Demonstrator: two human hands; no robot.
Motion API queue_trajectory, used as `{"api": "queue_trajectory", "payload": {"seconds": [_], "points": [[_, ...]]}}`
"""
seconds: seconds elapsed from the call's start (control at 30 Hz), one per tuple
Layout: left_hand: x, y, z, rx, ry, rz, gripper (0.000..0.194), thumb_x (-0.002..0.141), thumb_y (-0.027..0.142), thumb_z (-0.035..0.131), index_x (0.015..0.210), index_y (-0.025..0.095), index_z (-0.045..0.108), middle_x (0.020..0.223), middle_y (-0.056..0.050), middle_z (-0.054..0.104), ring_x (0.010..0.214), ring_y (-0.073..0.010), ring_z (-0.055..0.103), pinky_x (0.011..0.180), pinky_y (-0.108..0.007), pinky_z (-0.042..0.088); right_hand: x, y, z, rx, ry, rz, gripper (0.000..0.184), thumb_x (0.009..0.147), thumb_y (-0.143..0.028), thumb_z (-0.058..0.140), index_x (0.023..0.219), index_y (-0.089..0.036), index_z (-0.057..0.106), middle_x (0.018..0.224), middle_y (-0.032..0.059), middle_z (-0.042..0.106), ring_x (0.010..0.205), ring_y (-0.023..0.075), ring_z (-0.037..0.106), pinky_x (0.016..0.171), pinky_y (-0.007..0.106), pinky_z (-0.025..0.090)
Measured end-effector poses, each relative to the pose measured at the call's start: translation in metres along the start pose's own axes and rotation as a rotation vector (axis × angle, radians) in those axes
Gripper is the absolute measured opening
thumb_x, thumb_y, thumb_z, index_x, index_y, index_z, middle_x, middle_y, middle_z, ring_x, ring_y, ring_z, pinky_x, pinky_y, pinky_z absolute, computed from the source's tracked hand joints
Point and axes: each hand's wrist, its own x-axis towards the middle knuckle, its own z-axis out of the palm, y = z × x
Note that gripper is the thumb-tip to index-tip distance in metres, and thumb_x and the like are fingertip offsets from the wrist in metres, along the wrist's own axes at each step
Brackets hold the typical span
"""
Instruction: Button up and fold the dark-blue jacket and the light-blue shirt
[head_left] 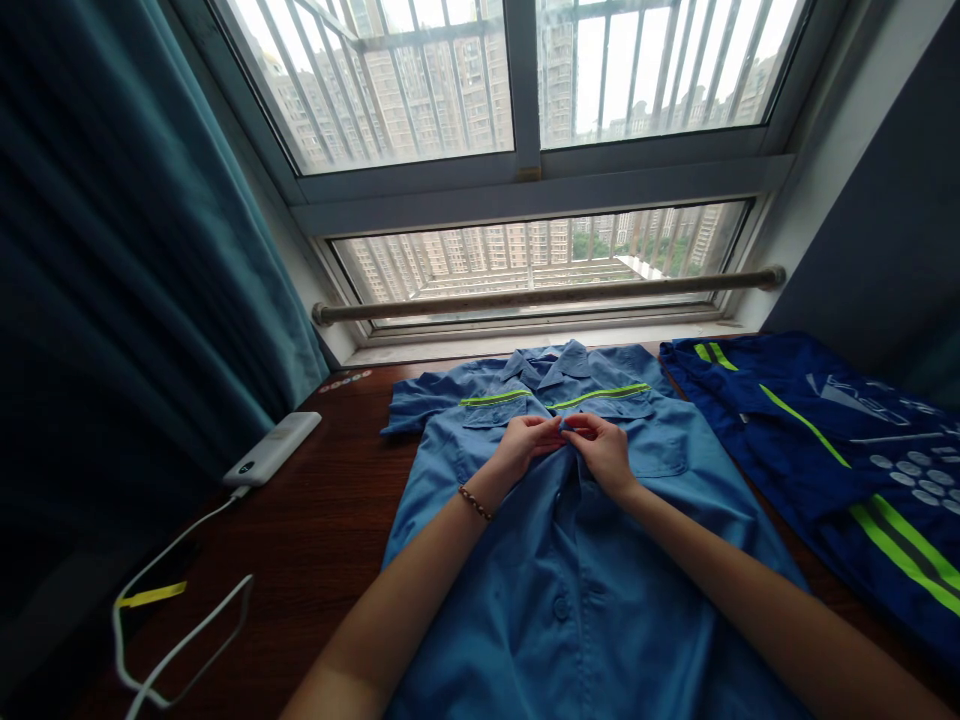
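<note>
The light blue shirt lies on the wooden surface, below the window, with its collar toward the glass. The laying out of this shirt looks done: the body is spread, and one short sleeve reaches out to the left side. The front is less finished, as it seems. At the chest, just below the yellow-green strip, both hands are working at the middle of the front. The left hand has its thumb and fingers brought together on the cloth, and the right hand pinches the same small fold from the other side, so that the fingertips almost meet. Whether a button is between them, it is not possible to tell. Lower down, a button is visible on the front, but if it is fastened cannot be said. The cloth around there is wavy, so some smoothing is perhaps left. Beside the shirt, at the right, lies a dark blue garment, which neither hand touches. A white power bank rests at the left
</note>
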Motion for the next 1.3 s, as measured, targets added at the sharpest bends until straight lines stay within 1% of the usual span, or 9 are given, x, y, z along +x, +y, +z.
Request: {"api": "queue_trajectory", "payload": {"seconds": [0.1,0.2,0.3,0.37,0.47,0.6,0.73,1.1,1.3], "points": [[-0.001,-0.001,0.005,-0.038,0.047,0.005,0.029,0.059,0.03,0.075,0.07,0.008,0.061,0.067,-0.007,0.064,0.058,-0.0124,0.061,0.059,-0.022,0.049,-0.008,-0.001,0.006,-0.284,0.038,-0.247,0.023,0.077,-0.023,0.054,0.097,-0.017,0.063,0.084,0.0068,0.066,0.075,0.0207,0.061,0.069,0.035,0.051],[-0.001,-0.001,0.006,-0.111,0.083,-0.012,0.025,0.059,0.026,0.075,0.068,0.009,0.059,0.062,-0.004,0.061,0.052,-0.0102,0.058,0.053,-0.02,0.047,-0.017,-0.001,0.01,-0.514,0.007,-0.523,0.033,0.082,-0.017,0.044,0.112,-0.009,0.056,0.09,0.0128,0.065,0.082,0.0228,0.059,0.075,0.037,0.05],[0.0,0.0,0.005,-0.159,0.11,-0.015,0.02,0.058,0.018,0.074,0.064,0.01,0.058,0.055,-0.001,0.057,0.048,-0.0081,0.055,0.048,-0.018,0.043,-0.026,-0.002,0.013,-0.64,-0.075,-0.747,0.034,0.082,-0.009,0.038,0.111,-0.004,0.056,0.1,0.0167,0.063,0.094,0.0238,0.056,0.084,0.036,0.047],[0.0,0.001,0.004,-0.157,0.116,-0.007,0.017,0.057,0.014,0.073,0.063,0.01,0.057,0.051,0.001,0.054,0.044,-0.0062,0.051,0.044,-0.016,0.039,-0.029,-0.005,0.013,-0.665,-0.112,-0.801,0.032,0.082,-0.009,0.038,0.105,-0.004,0.059,0.102,0.0172,0.062,0.099,0.0247,0.054,0.088,0.037,0.045],[0.0,0.001,0.004,-0.152,0.135,-0.024,0.015,0.058,0.011,0.071,0.063,0.01,0.058,0.053,0.0,0.055,0.046,-0.0072,0.052,0.047,-0.018,0.041,-0.026,-0.008,0.01,-0.536,-0.084,-0.677,0.028,0.084,-0.013,0.039,0.1,-0.01,0.061,0.093,0.0125,0.064,0.092,0.0216,0.056,0.083,0.034,0.046],[0.001,0.001,0.004,-0.16,0.126,-0.055,0.012,0.06,0.01,0.069,0.067,0.01,0.06,0.061,-0.004,0.061,0.056,-0.0111,0.058,0.058,-0.023,0.048,-0.014,-0.008,0.003,-0.287,0.06,-0.343,0.022,0.084,-0.022,0.044,0.094,-0.018,0.064,0.087,0.0062,0.062,0.08,0.0174,0.057,0.074,0.03,0.047],[0.001,0.002,0.003,-0.176,0.102,-0.073,0.009,0.062,0.009,0.067,0.068,0.009,0.06,0.064,-0.006,0.063,0.057,-0.012,0.059,0.062,-0.025,0.049,-0.004,-0.002,-0.001,-0.125,0.049,-0.144,0.023,0.081,-0.032,0.05,0.09,-0.021,0.068,0.084,0.0041,0.059,0.07,0.015,0.055,0.063,0.027,0.046],[-0.005,0.005,0.009,-0.139,0.082,0.003,0.008,0.067,0.014,0.066,0.069,0.009,0.061,0.064,-0.006,0.063,0.058,-0.0114,0.059,0.062,-0.023,0.047,0.0,0.008,0.001,0.0,-0.032,-0.08,0.03,0.072,-0.037,0.06,0.097,-0.022,0.067,0.083,0.0038,0.055,0.064,0.0127,0.051,0.058,0.026,0.044],[-0.004,0.003,0.009,-0.116,0.084,0.056,0.022,0.058,0.007,0.07,0.077,0.01,0.06,0.066,-0.004,0.063,0.062,-0.0127,0.061,0.069,-0.027,0.048,0.003,0.009,-0.001,0.065,0.003,-0.048,0.028,0.077,-0.037,0.054,0.095,-0.02,0.068,0.084,0.005,0.061,0.075,0.0161,0.056,0.071,0.029,0.044]]}}
